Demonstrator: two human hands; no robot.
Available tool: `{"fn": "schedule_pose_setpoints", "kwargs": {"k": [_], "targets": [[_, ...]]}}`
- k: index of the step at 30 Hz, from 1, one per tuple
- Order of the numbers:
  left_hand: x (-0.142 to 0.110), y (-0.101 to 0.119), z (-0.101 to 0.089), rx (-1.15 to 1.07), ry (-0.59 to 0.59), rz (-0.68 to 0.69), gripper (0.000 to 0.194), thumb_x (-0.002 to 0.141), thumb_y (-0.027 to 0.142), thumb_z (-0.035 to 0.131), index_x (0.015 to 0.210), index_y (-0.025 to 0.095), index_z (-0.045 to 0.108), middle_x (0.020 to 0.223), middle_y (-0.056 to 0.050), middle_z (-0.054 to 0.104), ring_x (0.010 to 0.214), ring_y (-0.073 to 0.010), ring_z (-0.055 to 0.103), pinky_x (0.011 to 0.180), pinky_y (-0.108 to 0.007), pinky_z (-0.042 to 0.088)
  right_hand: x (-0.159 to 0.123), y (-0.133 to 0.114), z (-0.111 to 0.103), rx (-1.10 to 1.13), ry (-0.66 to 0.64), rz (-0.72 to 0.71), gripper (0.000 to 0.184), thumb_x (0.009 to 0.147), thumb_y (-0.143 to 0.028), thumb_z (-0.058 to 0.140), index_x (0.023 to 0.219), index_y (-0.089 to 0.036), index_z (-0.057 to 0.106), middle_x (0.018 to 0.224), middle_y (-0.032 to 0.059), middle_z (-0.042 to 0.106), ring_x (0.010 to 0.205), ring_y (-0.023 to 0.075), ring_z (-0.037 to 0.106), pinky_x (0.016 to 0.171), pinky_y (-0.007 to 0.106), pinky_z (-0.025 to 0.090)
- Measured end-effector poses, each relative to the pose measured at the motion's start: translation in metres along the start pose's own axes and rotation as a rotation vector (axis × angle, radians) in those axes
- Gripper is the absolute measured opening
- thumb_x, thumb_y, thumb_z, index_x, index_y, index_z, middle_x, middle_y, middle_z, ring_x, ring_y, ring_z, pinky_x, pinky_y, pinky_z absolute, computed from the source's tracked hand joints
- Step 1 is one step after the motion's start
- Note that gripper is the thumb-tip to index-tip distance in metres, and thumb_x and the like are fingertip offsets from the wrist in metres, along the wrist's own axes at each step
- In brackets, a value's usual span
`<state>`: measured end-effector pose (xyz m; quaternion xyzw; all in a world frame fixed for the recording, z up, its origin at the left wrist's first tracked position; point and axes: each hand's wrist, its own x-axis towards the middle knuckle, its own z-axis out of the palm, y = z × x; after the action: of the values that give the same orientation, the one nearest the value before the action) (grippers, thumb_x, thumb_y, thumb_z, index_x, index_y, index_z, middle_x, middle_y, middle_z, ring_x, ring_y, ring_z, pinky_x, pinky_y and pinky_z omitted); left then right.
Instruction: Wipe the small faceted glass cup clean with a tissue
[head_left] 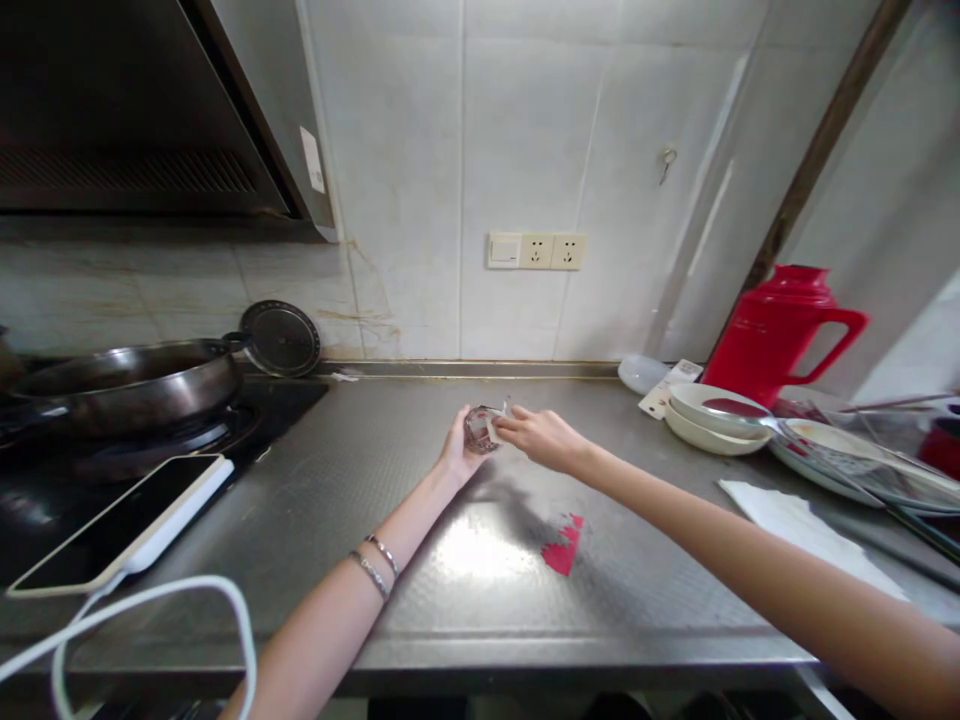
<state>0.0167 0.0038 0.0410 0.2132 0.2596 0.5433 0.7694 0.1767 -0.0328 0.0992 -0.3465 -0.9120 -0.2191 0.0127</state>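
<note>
My left hand [459,452] is wrapped round a small clear glass [474,440], tilted so that its opening faces right. At that opening, my right hand [541,436] has its fingers closed on a small whitish piece [493,428], which looks like paper or tissue but is too small to be sure of. Both hands are above the middle of the steel counter [375,600]. Below my right forearm lies a torn scrap of red paper [562,548]. Part of the glass is hidden behind the fingers.
On the left, a pan [142,385] sits on the black stove, with a phone [124,530] and white cable in front. To the right stand a red thermos [776,335], stacked bowls [712,435], plates [840,485] and white paper [806,530]. A range hood [142,110] hangs upper left.
</note>
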Motion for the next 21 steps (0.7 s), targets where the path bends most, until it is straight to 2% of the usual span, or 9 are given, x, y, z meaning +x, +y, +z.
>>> {"fn": "schedule_pose_setpoints", "kwargs": {"k": [3, 6, 9, 12, 17, 21], "targets": [[0.000, -0.002, 0.001, 0.004, 0.015, 0.053, 0.029, 0.086, 0.037, 0.049, 0.076, 0.014, 0.063, 0.064, -0.005, 0.068, 0.053, -0.0157, 0.062, 0.054, -0.026, 0.046, 0.003, -0.023, 0.006, 0.155, -0.034, 0.228, 0.026, 0.084, -0.007, 0.044, 0.100, -0.021, 0.060, 0.107, 0.0077, 0.065, 0.089, 0.0198, 0.060, 0.060, 0.024, 0.043], [-0.002, -0.004, 0.002, 0.015, 0.054, 0.093, 0.029, 0.087, 0.037, 0.046, 0.075, 0.014, 0.062, 0.062, -0.004, 0.067, 0.053, -0.0150, 0.062, 0.053, -0.024, 0.045, 0.012, -0.045, 0.010, 0.371, -0.003, 0.408, 0.016, 0.081, -0.013, 0.051, 0.091, -0.019, 0.061, 0.094, 0.0076, 0.068, 0.082, 0.0198, 0.063, 0.065, 0.025, 0.043], [-0.002, -0.005, 0.001, 0.010, 0.057, 0.148, 0.032, 0.086, 0.039, 0.047, 0.074, 0.014, 0.061, 0.062, -0.004, 0.066, 0.053, -0.0141, 0.061, 0.055, -0.023, 0.044, 0.024, -0.059, 0.013, 0.571, 0.138, 0.464, 0.010, 0.084, -0.016, 0.049, 0.086, -0.017, 0.059, 0.097, 0.0085, 0.066, 0.085, 0.0182, 0.063, 0.069, 0.024, 0.043], [-0.001, -0.005, -0.001, -0.015, 0.027, 0.184, 0.031, 0.083, 0.041, 0.051, 0.073, 0.014, 0.061, 0.062, -0.003, 0.065, 0.055, -0.0140, 0.061, 0.059, -0.023, 0.046, 0.032, -0.065, 0.017, 0.659, 0.187, 0.517, 0.010, 0.088, -0.023, 0.049, 0.086, -0.017, 0.056, 0.098, 0.0087, 0.064, 0.087, 0.0184, 0.062, 0.069, 0.024, 0.043], [-0.001, -0.007, 0.001, -0.086, 0.041, 0.185, 0.023, 0.079, 0.035, 0.057, 0.068, 0.015, 0.059, 0.056, 0.000, 0.062, 0.052, -0.0124, 0.060, 0.056, -0.022, 0.046, 0.031, -0.066, 0.023, 0.559, 0.120, 0.561, 0.012, 0.091, -0.025, 0.048, 0.101, -0.019, 0.050, 0.111, 0.0087, 0.060, 0.092, 0.0197, 0.063, 0.069, 0.025, 0.043], [-0.004, -0.001, 0.003, -0.107, 0.013, 0.185, 0.019, 0.079, 0.029, 0.052, 0.070, 0.014, 0.059, 0.058, -0.001, 0.064, 0.051, -0.0124, 0.060, 0.054, -0.022, 0.046, 0.022, -0.054, 0.016, 0.423, 0.021, 0.445, 0.020, 0.094, -0.027, 0.042, 0.112, -0.021, 0.047, 0.117, 0.0097, 0.058, 0.091, 0.0204, 0.064, 0.068, 0.027, 0.044]]}}
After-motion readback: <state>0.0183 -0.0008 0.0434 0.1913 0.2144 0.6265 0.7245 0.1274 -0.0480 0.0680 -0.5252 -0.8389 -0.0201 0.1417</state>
